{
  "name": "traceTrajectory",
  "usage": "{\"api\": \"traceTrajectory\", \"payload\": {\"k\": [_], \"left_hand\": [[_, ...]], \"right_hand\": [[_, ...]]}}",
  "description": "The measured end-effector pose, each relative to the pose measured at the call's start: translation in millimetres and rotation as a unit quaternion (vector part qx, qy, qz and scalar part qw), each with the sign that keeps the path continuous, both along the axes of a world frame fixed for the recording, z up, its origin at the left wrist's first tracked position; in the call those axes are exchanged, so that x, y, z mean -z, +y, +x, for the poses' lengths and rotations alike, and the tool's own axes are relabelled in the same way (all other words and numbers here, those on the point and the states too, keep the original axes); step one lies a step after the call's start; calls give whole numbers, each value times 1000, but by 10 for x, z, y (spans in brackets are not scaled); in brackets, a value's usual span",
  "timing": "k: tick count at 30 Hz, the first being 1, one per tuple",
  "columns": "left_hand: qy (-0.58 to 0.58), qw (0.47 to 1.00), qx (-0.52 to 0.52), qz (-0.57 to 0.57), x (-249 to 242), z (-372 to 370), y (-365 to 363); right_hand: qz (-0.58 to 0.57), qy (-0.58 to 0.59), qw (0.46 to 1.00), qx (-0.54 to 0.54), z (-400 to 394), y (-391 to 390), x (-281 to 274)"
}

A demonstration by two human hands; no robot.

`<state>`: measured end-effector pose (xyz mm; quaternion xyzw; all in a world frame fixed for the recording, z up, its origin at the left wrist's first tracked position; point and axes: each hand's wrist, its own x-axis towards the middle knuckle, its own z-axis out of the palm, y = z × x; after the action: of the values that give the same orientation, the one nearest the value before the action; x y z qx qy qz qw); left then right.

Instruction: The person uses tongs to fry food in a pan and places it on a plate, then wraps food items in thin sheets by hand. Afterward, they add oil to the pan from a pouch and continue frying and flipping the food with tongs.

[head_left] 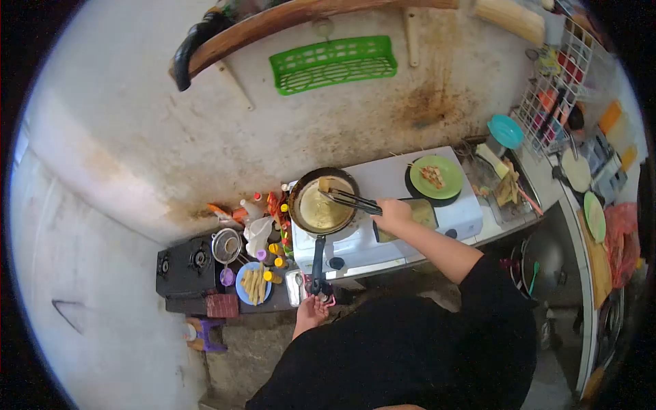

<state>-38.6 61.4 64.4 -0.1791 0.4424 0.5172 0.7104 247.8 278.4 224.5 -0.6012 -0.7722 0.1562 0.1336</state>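
Note:
A dark frying pan with pale yellow oil in it sits on the white stove. My right hand is closed around black tongs that reach into the pan. Their tips are at a small light-brown piece of food near the pan's far side. Low in the view, my left hand has its fingers curled at the end of the pan's black handle. Left of the handle, a blue plate carries several pale rolls.
A green plate with food scraps rests on the stove's right burner. Bottles and a strainer crowd the left side beside a black stove. A sink lies to the right; a green rack hangs above.

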Motion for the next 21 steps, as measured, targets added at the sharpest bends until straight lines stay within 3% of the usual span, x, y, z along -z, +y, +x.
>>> {"api": "traceTrajectory", "payload": {"k": [5, 14, 17, 21], "left_hand": [[28, 1000, 8, -8, -162, 88, 48], [-4, 999, 44, 14, 15, -24, 47], [31, 999, 36, -8, -191, 162, 31], [58, 992, 116, 10, -78, 253, 45]], "right_hand": [[-36, 9, 999, 21, 27, -46, -9], [27, 11, 1000, 3, 39, -119, 65], [19, -14, 1000, -20, 46, -98, 49], [-18, -10, 1000, 15, 1, -152, -20]]}}
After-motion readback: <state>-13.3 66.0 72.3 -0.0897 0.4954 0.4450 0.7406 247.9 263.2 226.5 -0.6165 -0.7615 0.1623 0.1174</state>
